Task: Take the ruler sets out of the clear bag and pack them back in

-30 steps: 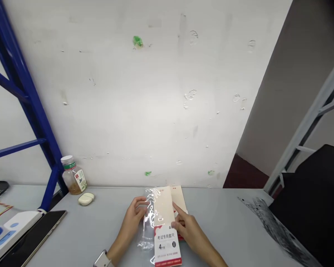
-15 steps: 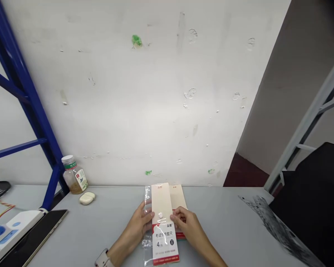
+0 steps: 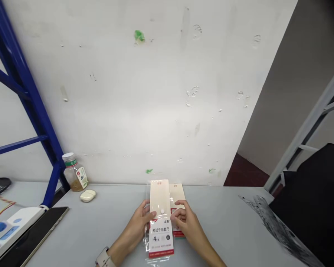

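A cream and red ruler-set pack [image 3: 160,222] in a clear plastic sleeve lies lengthwise on the grey table [image 3: 100,230]. My left hand [image 3: 140,222] pinches its left edge near the middle. My right hand [image 3: 185,222] pinches its right edge, fingers curled. A second, similar pack [image 3: 177,193] lies flat just right of it, partly under my right hand. A watch [image 3: 102,257] shows on my left wrist.
A small jar [image 3: 74,177] and a cream pebble-shaped case [image 3: 87,195] stand by the wall at the left. A dark tablet [image 3: 36,237] and a white and blue device [image 3: 8,228] lie at the left edge beside a blue rack [image 3: 30,104]. A black bag [image 3: 314,207] fills the right.
The card has slid further into the clear sleeve and the pack now lies straighter. My right hand went from pointing on the card to pinching its right edge.
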Tool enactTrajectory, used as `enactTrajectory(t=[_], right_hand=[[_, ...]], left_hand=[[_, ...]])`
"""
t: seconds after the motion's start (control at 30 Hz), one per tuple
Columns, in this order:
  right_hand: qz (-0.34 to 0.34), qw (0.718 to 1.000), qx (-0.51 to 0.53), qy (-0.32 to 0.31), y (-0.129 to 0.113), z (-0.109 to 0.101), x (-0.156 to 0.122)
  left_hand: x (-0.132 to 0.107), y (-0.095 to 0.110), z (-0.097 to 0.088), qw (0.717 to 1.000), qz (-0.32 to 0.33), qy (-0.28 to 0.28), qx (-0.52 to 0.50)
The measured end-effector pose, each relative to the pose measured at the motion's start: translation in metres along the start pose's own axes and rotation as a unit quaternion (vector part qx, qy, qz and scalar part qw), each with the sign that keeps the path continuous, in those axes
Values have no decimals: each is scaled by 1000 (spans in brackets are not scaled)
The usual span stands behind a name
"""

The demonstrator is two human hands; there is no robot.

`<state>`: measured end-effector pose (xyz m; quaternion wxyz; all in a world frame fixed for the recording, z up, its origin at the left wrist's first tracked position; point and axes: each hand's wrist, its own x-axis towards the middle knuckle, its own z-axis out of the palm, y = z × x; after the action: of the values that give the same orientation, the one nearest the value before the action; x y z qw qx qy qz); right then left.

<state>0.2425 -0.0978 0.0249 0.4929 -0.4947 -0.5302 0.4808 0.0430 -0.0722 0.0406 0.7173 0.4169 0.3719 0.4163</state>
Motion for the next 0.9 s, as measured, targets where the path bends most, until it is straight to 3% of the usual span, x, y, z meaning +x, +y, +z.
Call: enactTrajectory(t=[0.37, 0.47, 0.57, 0.63, 0.7, 0.73, 0.8, 0.9], right_hand=[[-27, 999, -36, 10, 5, 12, -6], [-41, 996, -73, 10, 2, 10, -6], [-58, 988, -146, 11, 0, -1, -4], [-53, 978, -199, 20, 3, -12, -1], [-34, 968, -245, 34, 6, -24, 1], [-24, 964, -264, 32, 7, -30, 2], [1, 955, -297, 22, 8, -39, 3], [58, 940, -337, -7, 3, -47, 3]], left_hand=[[-7, -4, 10, 999, 0, -34, 8], [-2, 0, 2, 999, 22, -5, 49], [7, 9, -21, 985, 57, 73, 143], [12, 15, -43, 951, 70, 150, 260], [15, 18, -63, 857, 134, 267, 420], [16, 18, -71, 834, 150, 287, 446], [17, 15, -80, 770, 193, 288, 536], [17, 4, -76, 711, 229, 203, 633]])
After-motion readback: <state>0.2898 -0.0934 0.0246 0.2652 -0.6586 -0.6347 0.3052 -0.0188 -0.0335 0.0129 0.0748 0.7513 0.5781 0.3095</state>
